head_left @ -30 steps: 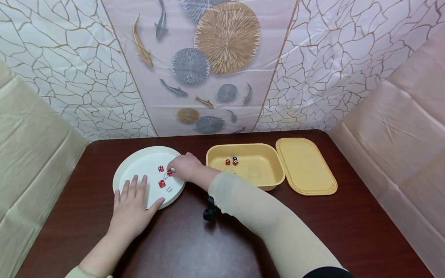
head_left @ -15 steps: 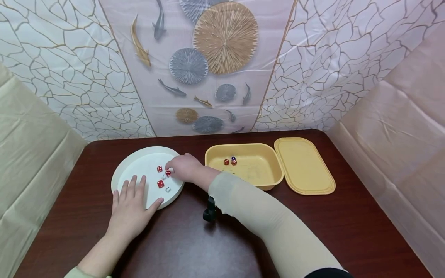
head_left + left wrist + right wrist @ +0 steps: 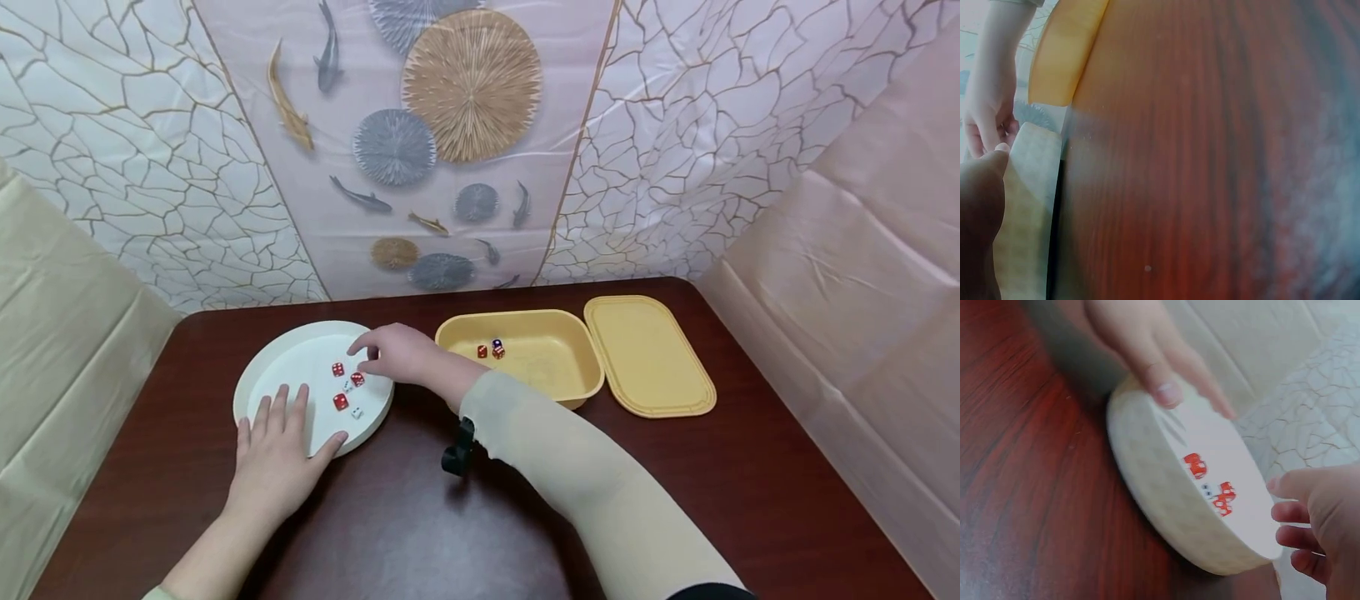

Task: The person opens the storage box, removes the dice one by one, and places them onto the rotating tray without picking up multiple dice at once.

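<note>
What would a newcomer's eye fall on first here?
Probably the large gold disc printed on the backdrop behind the table. Next, perhaps, the red dice in the round white tray, between the left hand on its near-left side and the right hand at its right rim. To the tray's right sits a yellow tub with more dice.

A head camera looks forward and down across the table [image 3: 420, 533]; the right wrist's, close and tilted, faces the same white tray [image 3: 296, 354] and dice [image 3: 341, 402]; the left's, hazy and low, apparently skims the tray's outer wall.
</note>
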Available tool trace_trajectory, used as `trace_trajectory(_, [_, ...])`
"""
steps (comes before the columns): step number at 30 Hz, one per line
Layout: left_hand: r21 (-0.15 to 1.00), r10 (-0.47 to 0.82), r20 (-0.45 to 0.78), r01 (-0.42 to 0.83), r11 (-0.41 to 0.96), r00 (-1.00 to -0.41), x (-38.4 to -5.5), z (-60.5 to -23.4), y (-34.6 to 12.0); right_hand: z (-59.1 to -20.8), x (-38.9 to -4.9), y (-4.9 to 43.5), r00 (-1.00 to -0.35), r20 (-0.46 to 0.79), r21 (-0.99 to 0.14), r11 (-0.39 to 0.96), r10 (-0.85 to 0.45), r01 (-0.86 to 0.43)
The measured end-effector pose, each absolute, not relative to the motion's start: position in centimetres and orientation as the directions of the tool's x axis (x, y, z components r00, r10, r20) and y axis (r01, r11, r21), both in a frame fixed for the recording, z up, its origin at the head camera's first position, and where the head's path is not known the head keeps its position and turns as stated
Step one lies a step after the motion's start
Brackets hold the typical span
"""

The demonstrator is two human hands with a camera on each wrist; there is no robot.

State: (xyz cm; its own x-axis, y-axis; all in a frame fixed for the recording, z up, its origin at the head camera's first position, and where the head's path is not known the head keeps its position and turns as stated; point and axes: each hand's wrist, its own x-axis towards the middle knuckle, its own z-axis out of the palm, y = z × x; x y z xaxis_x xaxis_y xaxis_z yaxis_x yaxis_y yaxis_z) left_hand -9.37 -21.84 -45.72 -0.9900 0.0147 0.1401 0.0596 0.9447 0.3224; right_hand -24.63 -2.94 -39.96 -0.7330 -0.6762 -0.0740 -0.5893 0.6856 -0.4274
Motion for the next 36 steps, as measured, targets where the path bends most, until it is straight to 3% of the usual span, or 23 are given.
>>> trace_trajectory(8, [0.329, 0.015, 0.147, 0.063, 0.942, -0.989, -9.3, -46.0, -21.9, -39.4, -25.1, 0.0, -0.794, -0.012, -0.675, 0.591, -0.608, -0.442])
trace_trajectory(12, [0.333, 0.014, 0.145, 0.062, 0.941, -0.989, -9.2, -46.1, -22.0, -39.5, -25.6, 2.0, -0.817, 0.013, -0.739, 0.545, -0.577, -0.396])
trace_trajectory(36, [0.342, 0.024, 0.150, 0.075, 0.937, -0.988, -9.3, -45.9, -21.9, -41.2, -26.0, 15.2, -0.921, 0.010, -0.778, 0.575, -0.390, -0.253])
